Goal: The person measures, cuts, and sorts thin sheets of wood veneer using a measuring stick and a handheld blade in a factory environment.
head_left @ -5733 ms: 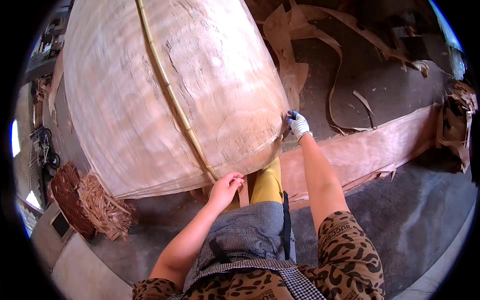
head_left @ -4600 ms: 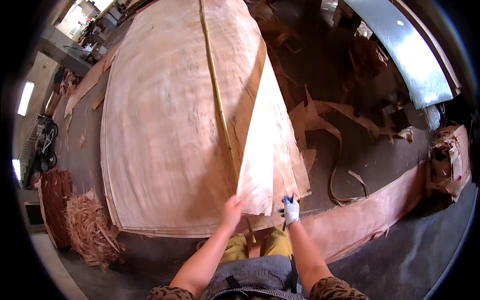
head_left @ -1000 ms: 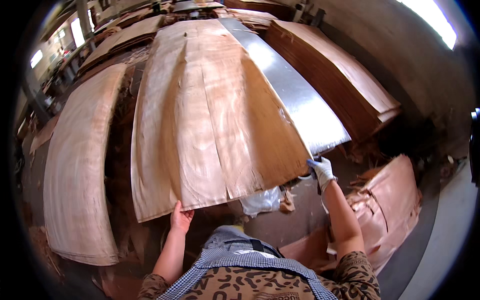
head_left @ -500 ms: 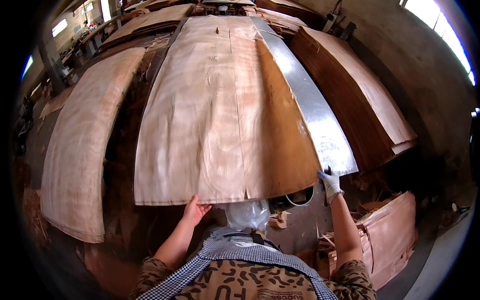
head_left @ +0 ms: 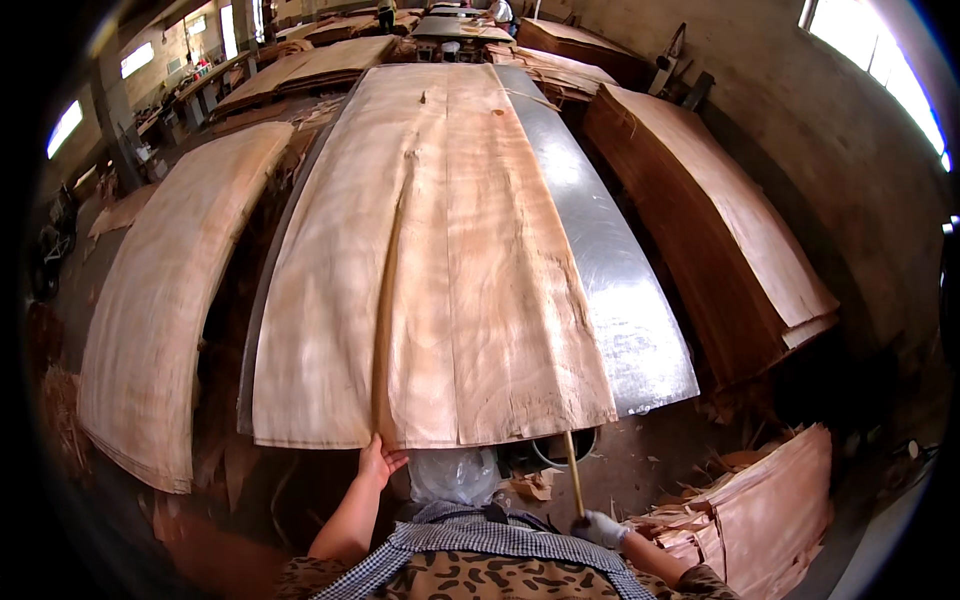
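A large thin wood veneer sheet (head_left: 440,270) lies spread along a long shiny metal table (head_left: 610,280). My bare left hand (head_left: 378,462) grips the sheet's near edge, slightly left of its middle. My right hand (head_left: 600,527), in a white glove, is low beside my body and holds a thin wooden stick (head_left: 572,470) that points up toward the sheet's near right corner. The right hand is apart from the sheet.
A veneer stack (head_left: 165,300) sits to the left and a taller dark stack (head_left: 720,240) to the right by the wall. Loose veneer pieces (head_left: 770,510) lie on the floor at lower right. A plastic-wrapped object (head_left: 455,472) sits under the table's end.
The sheet has settled flat onto the metal table. My right hand let go of the sheet's right corner, dropped down, and now holds a thin stick. My left hand stays on the near edge.
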### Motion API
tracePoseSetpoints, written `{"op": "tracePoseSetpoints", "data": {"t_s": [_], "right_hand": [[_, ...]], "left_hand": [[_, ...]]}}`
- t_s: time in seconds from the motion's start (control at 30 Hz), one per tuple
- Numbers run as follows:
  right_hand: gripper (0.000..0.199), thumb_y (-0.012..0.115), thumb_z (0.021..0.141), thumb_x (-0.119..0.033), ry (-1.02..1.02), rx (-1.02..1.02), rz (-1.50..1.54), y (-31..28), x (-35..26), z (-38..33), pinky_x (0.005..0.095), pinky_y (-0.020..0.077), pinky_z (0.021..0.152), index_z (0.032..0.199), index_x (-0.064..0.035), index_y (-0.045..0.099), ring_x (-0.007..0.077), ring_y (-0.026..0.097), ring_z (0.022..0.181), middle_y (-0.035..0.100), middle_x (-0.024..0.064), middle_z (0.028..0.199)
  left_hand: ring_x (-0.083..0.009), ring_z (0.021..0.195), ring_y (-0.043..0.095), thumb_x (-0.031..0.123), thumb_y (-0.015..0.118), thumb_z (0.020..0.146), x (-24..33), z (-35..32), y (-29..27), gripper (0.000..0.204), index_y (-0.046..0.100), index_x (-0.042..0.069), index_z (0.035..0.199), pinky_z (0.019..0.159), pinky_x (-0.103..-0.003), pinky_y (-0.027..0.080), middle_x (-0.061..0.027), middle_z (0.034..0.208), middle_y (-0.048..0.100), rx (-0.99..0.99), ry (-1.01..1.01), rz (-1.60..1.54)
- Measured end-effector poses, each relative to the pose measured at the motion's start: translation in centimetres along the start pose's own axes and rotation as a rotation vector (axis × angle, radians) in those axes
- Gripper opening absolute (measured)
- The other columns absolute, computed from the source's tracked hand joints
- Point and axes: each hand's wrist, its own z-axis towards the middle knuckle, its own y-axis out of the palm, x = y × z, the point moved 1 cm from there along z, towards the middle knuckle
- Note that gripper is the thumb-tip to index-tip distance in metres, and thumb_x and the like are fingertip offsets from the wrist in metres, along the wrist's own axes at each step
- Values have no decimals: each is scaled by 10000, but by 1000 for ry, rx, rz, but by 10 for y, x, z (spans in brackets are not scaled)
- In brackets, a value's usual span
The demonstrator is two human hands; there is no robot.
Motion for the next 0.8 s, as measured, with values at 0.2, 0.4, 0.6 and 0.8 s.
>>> {"op": "tracePoseSetpoints", "data": {"t_s": [0.2,0.4,0.6,0.8], "right_hand": [[83,640,710,-62,-264,756,82,-31,-140,33,256,411,465,769,-35,588,88,469,499,546,10,595],[202,664,697,-220,-263,1012,-294,-120,-157,41,301,454,592,796,-48,625,164,576,602,621,82,672],[277,646,712,-140,-303,1145,-320,-163,-149,58,303,443,624,948,-20,564,170,561,652,627,86,775],[308,656,700,-184,-311,1054,-203,-156,-162,55,343,458,678,963,-55,563,258,599,752,622,140,823]], "left_hand": [[-279,925,561,381,368,904,2,5,-7,395,430,53,1116,725,-423,496,-117,1060,545,86,82,-58],[-261,943,558,392,365,903,11,18,-29,399,423,75,1137,731,-430,491,-85,1093,539,99,106,-97],[-258,963,555,403,364,900,0,13,-23,392,421,110,1153,723,-428,492,-58,1115,535,195,55,-60],[-251,973,553,395,370,898,-8,4,-53,377,417,141,1173,695,-417,502,-42,1135,528,210,132,-180]]}}
